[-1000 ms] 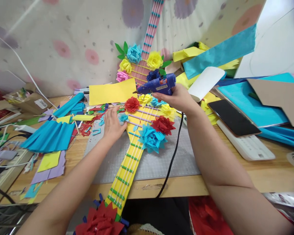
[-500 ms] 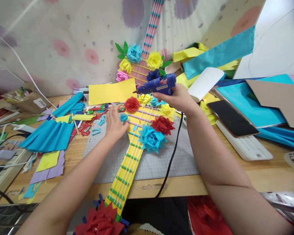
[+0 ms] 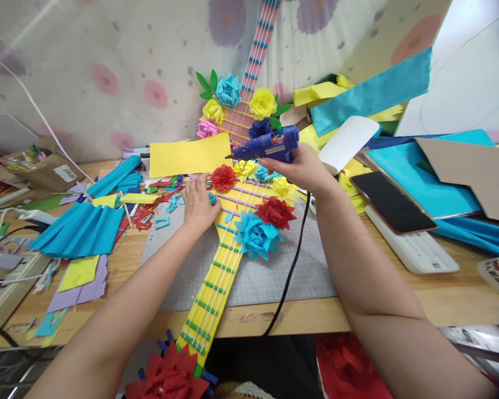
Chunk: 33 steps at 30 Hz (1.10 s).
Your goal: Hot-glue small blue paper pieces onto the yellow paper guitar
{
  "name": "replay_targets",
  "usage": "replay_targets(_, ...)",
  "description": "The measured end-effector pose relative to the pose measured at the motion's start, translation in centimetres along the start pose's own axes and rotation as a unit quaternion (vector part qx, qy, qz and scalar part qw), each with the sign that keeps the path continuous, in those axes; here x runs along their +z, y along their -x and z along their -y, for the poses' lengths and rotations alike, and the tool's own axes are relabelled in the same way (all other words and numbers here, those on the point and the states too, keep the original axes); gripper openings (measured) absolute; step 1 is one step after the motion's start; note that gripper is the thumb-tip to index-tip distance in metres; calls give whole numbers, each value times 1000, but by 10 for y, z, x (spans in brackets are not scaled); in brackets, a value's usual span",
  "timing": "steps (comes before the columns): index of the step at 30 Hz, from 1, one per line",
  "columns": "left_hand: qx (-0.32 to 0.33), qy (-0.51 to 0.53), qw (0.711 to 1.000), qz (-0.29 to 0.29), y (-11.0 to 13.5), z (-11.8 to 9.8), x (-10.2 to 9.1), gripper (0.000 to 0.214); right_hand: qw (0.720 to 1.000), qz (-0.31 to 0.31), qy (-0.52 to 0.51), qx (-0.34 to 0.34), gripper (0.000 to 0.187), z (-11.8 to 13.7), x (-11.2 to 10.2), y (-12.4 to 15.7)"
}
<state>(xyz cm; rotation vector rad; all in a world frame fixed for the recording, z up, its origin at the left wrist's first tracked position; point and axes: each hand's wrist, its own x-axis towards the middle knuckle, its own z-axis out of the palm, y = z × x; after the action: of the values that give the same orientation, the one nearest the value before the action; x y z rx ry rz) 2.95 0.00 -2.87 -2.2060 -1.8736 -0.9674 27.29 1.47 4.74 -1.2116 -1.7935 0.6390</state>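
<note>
A yellow paper guitar (image 3: 211, 285) lies on the grey cutting mat (image 3: 311, 266), its neck running past the table's front edge. At the left side of its body, my left hand (image 3: 197, 204) has its fingers closed over a small blue paper flower (image 3: 212, 198), mostly hidden by the hand. My right hand (image 3: 305, 166) grips a blue hot glue gun (image 3: 270, 145) above the body, nozzle pointing left. A red flower (image 3: 223, 178) sits under the nozzle. Another red flower (image 3: 276, 213) and a large blue flower (image 3: 258, 235) are on the guitar's right side.
A pink paper guitar (image 3: 255, 61) leans at the back. A yellow sheet (image 3: 189, 157) stands before it. Blue crepe paper (image 3: 81, 230) and scraps lie left; a phone (image 3: 393, 202) rests right. The gun's black cord (image 3: 293, 266) crosses the mat.
My left hand has shifted slightly right and covers more of the small blue flower. My right hand and the glue gun have stayed in place.
</note>
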Motion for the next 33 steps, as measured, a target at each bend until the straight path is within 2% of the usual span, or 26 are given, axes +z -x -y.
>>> replay_targets(9,-24,17,1000,-9,4,5,-4,65,1000,1,-4,-3,46,-2,3,-1)
replay_targets(14,-2,55,998,-39,8,28,-9,78,1000,17,1,-1,48,2,4,0)
replay_targets(19,-14,53,997,-53,17,48,-13,82,1000,11,14,10,44,1,4,0)
replay_targets(24,18,45,998,-27,21,37,-9,72,999,23,45,4,42,-1,7,0)
replay_targets(28,3,41,999,-22,18,28,-7,65,998,18,51,-8,44,0,8,1)
replay_targets(33,6,53,998,-20,21,32,-10,66,998,11,61,-14,47,-1,7,0)
